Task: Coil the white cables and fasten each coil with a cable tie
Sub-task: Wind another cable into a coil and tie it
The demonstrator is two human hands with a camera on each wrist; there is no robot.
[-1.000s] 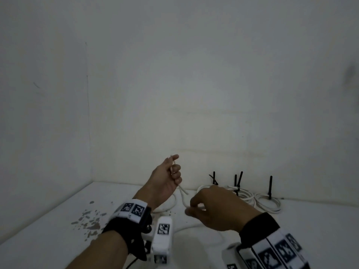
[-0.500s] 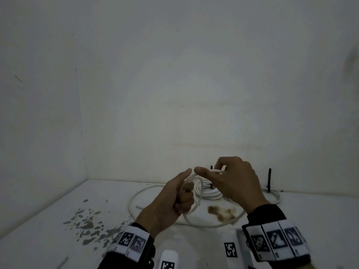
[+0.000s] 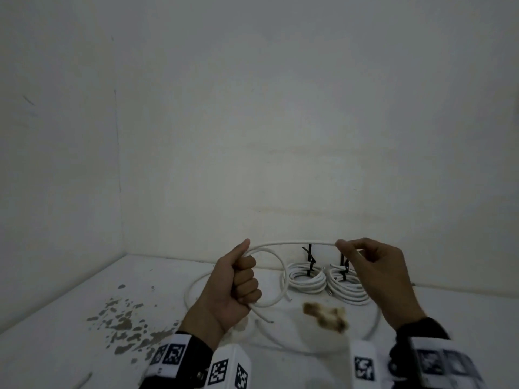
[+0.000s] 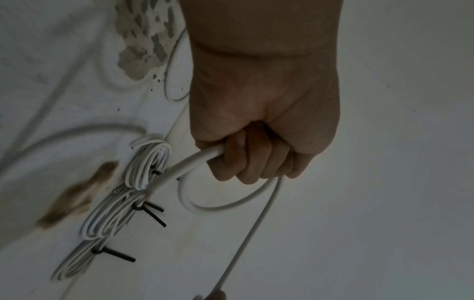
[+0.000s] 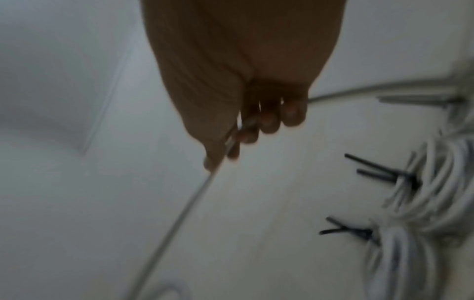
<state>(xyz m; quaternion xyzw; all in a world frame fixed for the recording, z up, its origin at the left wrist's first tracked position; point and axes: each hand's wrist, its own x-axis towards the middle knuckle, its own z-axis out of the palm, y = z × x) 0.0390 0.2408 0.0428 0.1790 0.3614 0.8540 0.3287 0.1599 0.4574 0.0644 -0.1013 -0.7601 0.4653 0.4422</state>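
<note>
While the left hand (image 3: 234,287) clenches a fist around the white cable (image 3: 292,243), one loop curls out of that fist and hangs in the air above the table (image 3: 70,327), its cut end (image 3: 268,320) poking out just below the knuckles. Across the gap, the right hand (image 3: 379,276) pinches the same cable between thumb and fingertips (image 3: 341,244), so a near-straight run stretches between the two hands. From that pinch the slack drops down to the tabletop and sweeps round in a wide arc behind the left wrist.

Look at how that loop stands up on its own, round and open: this cable reads as light but springy, stiff enough to want to uncoil the instant the fist loosens. The jacket looks smooth, probably a bit slick, so a fingertip pinch suits guiding it, not hauling it. The firm hold belongs where the turns cross, inside the left fist, with each new turn laid in beside the last.

Against the back wall, the finished coils (image 3: 307,279) sit side by side, touching, each cinched by a black cable tie (image 3: 309,258) with its tail sticking up. A brown stain (image 3: 325,315) marks the table just in front of them, and grey flecks (image 3: 126,324) spatter the surface off to the left.
</note>
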